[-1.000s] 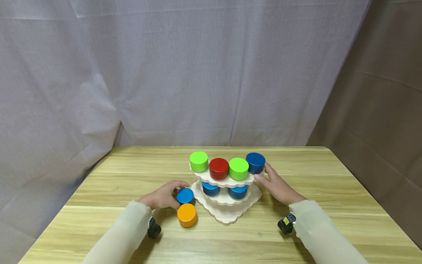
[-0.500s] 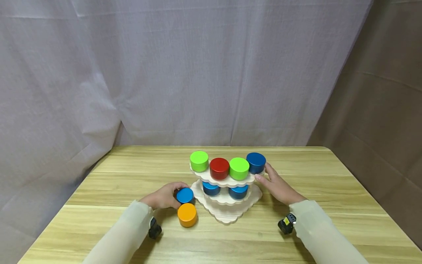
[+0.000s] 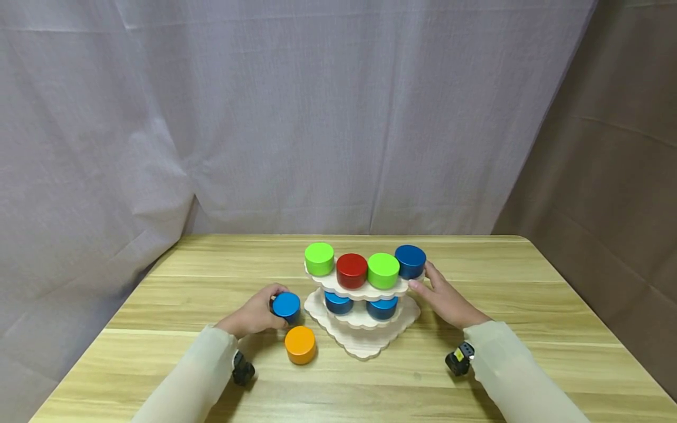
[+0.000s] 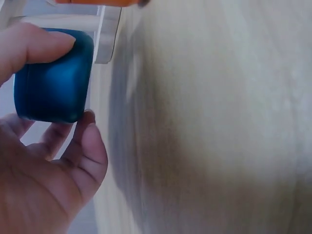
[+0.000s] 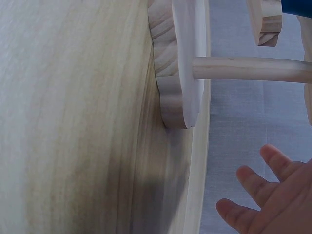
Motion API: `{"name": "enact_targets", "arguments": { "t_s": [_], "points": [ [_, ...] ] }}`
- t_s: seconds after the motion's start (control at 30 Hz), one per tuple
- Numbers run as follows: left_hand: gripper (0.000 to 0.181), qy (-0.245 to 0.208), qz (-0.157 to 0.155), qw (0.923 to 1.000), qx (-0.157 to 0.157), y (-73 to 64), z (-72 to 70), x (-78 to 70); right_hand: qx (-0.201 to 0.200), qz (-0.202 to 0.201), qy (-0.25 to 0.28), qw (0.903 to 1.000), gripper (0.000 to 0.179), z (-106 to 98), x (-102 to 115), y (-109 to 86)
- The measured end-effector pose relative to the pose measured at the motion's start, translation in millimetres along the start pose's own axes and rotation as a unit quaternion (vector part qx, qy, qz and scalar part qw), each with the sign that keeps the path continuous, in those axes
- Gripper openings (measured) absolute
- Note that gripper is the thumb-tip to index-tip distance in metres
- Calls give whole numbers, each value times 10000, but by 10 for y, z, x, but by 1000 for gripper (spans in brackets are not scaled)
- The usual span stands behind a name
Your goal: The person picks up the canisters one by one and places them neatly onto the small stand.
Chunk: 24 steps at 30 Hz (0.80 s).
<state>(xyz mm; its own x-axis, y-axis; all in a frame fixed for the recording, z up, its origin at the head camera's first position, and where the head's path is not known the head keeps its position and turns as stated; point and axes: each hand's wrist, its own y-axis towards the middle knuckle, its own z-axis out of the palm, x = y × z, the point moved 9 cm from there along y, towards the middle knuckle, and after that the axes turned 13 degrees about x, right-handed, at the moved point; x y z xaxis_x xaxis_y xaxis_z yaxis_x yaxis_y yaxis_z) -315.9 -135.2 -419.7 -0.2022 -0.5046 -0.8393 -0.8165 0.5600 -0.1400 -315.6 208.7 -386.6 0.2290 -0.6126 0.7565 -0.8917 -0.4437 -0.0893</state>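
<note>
My left hand (image 3: 256,313) grips a blue cylinder block (image 3: 287,306) by its sides. In the left wrist view the thumb presses on one side of that block (image 4: 56,87) and fingers are at the other. To its right stands a tiered wooden stand (image 3: 362,343) with scalloped shelves. My right hand (image 3: 449,302) holds the right corner of its top shelf, thumb at the front edge, fingers behind beside a dark blue block (image 3: 410,261). In the right wrist view three spread fingers of this hand (image 5: 282,195) show near the stand's round post (image 5: 248,69).
On the top shelf stand two green blocks (image 3: 319,259) and a red block (image 3: 351,271). Two blue blocks (image 3: 338,302) sit on the middle tier. An orange block (image 3: 300,345) stands on the table (image 3: 370,393) in front of the left hand. A grey curtain (image 3: 296,117) hangs behind.
My left hand has drawn the blue block left and slightly back, away from the stand and the orange block. The right hand and the stand have stayed in place.
</note>
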Motion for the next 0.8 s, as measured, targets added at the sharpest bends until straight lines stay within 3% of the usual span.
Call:
{"name": "enact_targets", "arguments": {
  "t_s": [0.3, 0.53, 0.8],
  "points": [
    [59, -105, -23, 9990, -443, -43, -40, -65, -9, -90, 23, 10000, 73, -1, 26, 0],
    [58, -162, 34, 9969, -765, 1, -45, -119, 4, -78, 38, 10000, 74, 9, 19, 1],
    [59, 103, -26, 9982, -596, 91, 26, -194, 27, -45, 14, 10000, 74, 11, 15, 7]
  ]
}}
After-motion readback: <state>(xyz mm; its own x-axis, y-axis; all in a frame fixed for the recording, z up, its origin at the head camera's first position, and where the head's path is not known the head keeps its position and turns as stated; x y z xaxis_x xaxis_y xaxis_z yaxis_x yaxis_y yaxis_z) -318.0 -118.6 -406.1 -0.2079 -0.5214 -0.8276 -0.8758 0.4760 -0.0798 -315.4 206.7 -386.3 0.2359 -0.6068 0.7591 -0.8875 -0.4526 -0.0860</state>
